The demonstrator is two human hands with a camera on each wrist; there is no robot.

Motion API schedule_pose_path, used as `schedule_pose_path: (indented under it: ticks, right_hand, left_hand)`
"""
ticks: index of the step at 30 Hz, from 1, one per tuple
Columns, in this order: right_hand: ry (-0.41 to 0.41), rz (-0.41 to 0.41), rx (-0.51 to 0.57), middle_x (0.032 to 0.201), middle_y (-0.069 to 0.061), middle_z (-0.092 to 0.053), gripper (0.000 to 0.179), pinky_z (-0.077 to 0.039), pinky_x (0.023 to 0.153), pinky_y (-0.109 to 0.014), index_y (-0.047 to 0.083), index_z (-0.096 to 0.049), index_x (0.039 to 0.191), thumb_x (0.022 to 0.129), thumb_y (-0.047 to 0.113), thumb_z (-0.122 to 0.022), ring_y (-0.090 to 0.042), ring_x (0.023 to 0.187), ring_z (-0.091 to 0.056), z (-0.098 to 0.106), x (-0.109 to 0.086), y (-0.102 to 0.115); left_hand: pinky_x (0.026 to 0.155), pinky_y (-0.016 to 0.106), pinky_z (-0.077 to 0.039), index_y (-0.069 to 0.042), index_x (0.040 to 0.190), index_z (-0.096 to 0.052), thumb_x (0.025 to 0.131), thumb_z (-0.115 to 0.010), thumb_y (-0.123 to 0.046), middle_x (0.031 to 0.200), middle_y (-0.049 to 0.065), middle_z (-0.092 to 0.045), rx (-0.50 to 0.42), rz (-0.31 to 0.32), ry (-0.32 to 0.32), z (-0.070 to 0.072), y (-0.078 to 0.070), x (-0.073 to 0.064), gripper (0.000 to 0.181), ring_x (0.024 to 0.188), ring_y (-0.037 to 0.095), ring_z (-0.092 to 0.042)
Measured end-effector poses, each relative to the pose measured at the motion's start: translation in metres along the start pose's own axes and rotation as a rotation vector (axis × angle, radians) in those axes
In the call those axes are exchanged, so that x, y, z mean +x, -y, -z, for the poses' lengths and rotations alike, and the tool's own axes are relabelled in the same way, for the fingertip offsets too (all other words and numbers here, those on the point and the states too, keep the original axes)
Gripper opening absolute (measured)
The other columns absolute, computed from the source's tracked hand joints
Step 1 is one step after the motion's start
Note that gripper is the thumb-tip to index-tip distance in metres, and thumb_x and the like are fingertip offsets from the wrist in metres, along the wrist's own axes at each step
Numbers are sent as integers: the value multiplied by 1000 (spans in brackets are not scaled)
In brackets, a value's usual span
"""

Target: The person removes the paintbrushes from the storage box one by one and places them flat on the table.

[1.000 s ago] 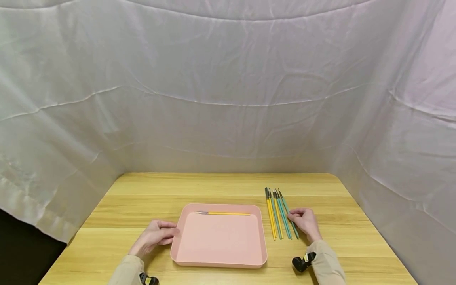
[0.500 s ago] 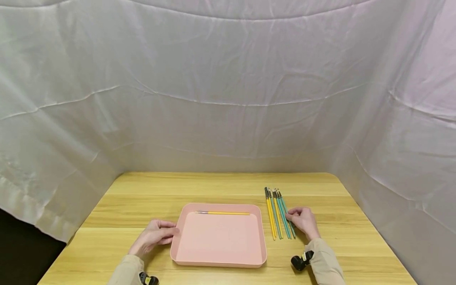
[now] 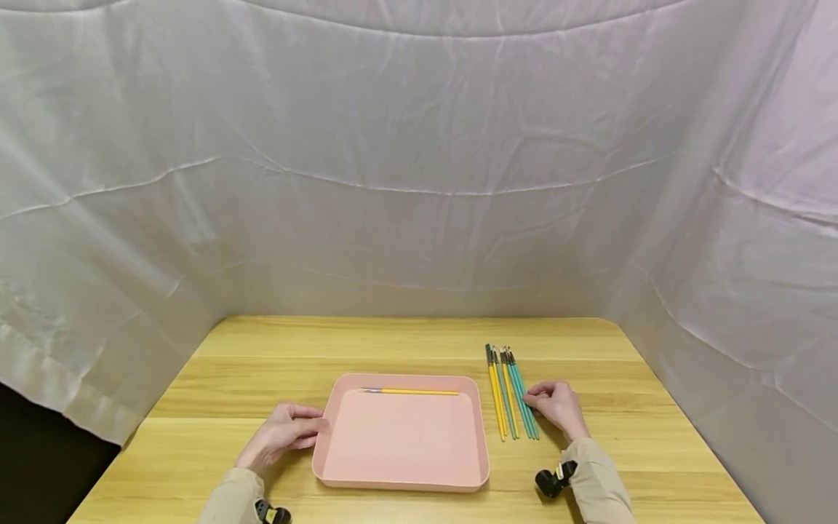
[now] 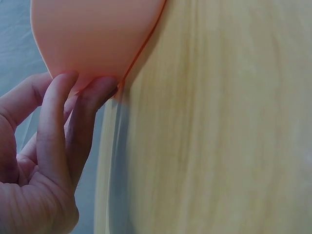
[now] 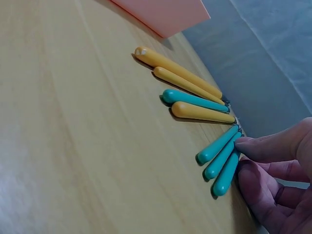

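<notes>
My left hand (image 3: 281, 437) holds the left rim of a pink tray (image 3: 406, 447); in the left wrist view its fingers (image 4: 53, 124) lie against the tray's wall. A yellow-handled paintbrush (image 3: 419, 392) lies crosswise inside, near the far wall. To the right of the tray, several yellow and teal paintbrushes lie in a row on the table, bristles pointing away. My right hand (image 3: 556, 407) is at the right end of this row, thumb and forefinger pinching the outermost teal paintbrush (image 5: 226, 175). Two other teal handles lie close beside it, and yellow paintbrushes (image 5: 178, 75) lie farther left.
Everything lies on a wood-grain table (image 3: 393, 342). Pale grey curtains (image 3: 419, 218) hang behind and along both sides. Each sleeve carries a small black wrist camera (image 3: 555, 480).
The outermost teal paintbrush has slid left with my right hand, and now lies nearly parallel with its teal neighbours. My left hand stays at the tray's rim.
</notes>
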State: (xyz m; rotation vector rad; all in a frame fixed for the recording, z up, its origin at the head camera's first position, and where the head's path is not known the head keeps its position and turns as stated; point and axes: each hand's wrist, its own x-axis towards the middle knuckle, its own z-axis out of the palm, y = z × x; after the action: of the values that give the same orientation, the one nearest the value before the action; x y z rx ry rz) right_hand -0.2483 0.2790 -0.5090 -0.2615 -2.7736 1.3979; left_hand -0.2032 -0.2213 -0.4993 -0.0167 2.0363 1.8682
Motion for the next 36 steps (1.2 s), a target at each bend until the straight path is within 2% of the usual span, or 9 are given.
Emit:
schedule_pose_path:
  ticks: [7, 15, 21, 25, 30, 33, 36]
  right_hand:
    - [3, -2, 25, 82, -11, -72, 22, -61, 61, -27, -8, -71, 97, 86, 11, -76, -13, 64, -65, -1, -1, 2]
    - [-15, 19, 5, 78, -9, -72, 20, -58, 59, -24, -7, -72, 95, 86, 11, -76, -12, 63, -64, -3, -1, 0]
    - [-44, 47, -23, 80, -7, -70, 24, -53, 62, -23, -4, -73, 101, 88, 15, -74, -10, 67, -61, -5, -1, -2]
    - [-95, 97, -53, 82, -7, -70, 23, -46, 64, -21, -1, -76, 103, 89, 18, -74, -9, 71, -56, -7, -2, 1]
    - [-128, 175, -16, 86, -10, -71, 19, -47, 64, -17, 0, -76, 103, 90, 13, -73, -7, 73, -56, -14, -2, 16]
    - [-104, 243, 59, 94, -16, -74, 20, -52, 70, -15, -4, -74, 106, 91, 8, -72, -7, 78, -62, -18, -6, 33]
    - [-39, 320, 126, 102, -21, -74, 21, -57, 79, -16, -6, -72, 109, 91, 4, -71, -14, 86, -69, -24, -11, 53]
  left_hand:
    - [74, 18, -63, 23, 125, -55, 91, -71, -5, 98, 5, -76, -5, 3, -3, 0, -1, -1, 47, 83, 7, -72]
    - [73, 18, -62, 23, 125, -55, 90, -71, -5, 96, 4, -75, -8, 7, 1, 1, -1, -2, 47, 82, 7, -72]
    - [75, 19, -63, 23, 124, -55, 91, -69, -4, 96, 3, -74, -8, 0, 3, 1, 0, -1, 45, 83, 7, -71]
    - [74, 19, -63, 23, 122, -57, 92, -69, -3, 95, 3, -75, -16, -7, 14, 0, -1, -1, 42, 83, 7, -71]
    - [73, 19, -63, 23, 122, -57, 92, -68, -3, 96, 4, -75, -20, -7, 19, 0, 0, 0, 41, 82, 6, -71]
    - [73, 19, -63, 23, 122, -57, 92, -68, -3, 95, 4, -75, -24, -10, 16, 0, 0, 0, 41, 82, 6, -71]
    - [72, 18, -62, 22, 121, -58, 91, -69, -3, 93, 2, -75, -26, -10, 10, 0, 0, 1, 40, 81, 6, -70]
